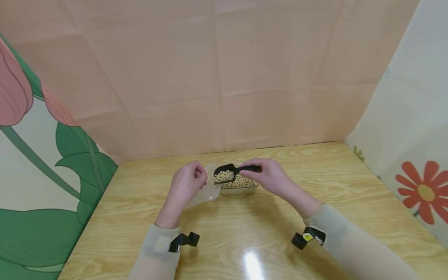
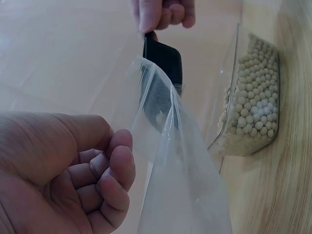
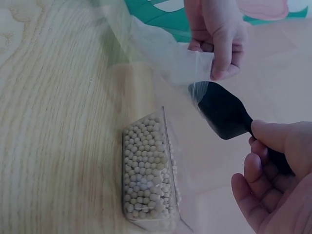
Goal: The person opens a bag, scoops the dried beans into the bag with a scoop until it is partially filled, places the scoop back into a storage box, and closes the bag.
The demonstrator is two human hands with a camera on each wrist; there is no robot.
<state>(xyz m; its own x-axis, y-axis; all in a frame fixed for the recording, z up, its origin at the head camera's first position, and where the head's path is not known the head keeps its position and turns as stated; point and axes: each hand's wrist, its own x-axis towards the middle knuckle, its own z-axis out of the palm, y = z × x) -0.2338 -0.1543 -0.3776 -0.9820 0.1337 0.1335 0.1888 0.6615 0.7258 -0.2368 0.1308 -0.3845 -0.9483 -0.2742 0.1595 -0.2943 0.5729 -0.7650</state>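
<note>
Two hands are held above the wood-grained tabletop [image 1: 140, 221]. A black scoop [image 3: 222, 111] is gripped by its handle in the curled fingers of the right hand [image 1: 269, 177], and a heap of pale round pellets [image 1: 224, 176] is carried in it. The edge of a translucent plastic bag [image 2: 187, 195] is pinched between the thumb and fingers of the left hand [image 1: 187, 181]. The scoop is pointed to the left, and its tip is overlapped by the bag's edge; how far it is inserted cannot be told. Lower down, to the right of the bag, a clear box [image 1: 239, 191] filled with similar pellets is set on the tabletop. The far side is backed by a pinkish sheet [image 1: 217, 77], and a red flower [image 1: 425, 192] is pictured at the right
</note>
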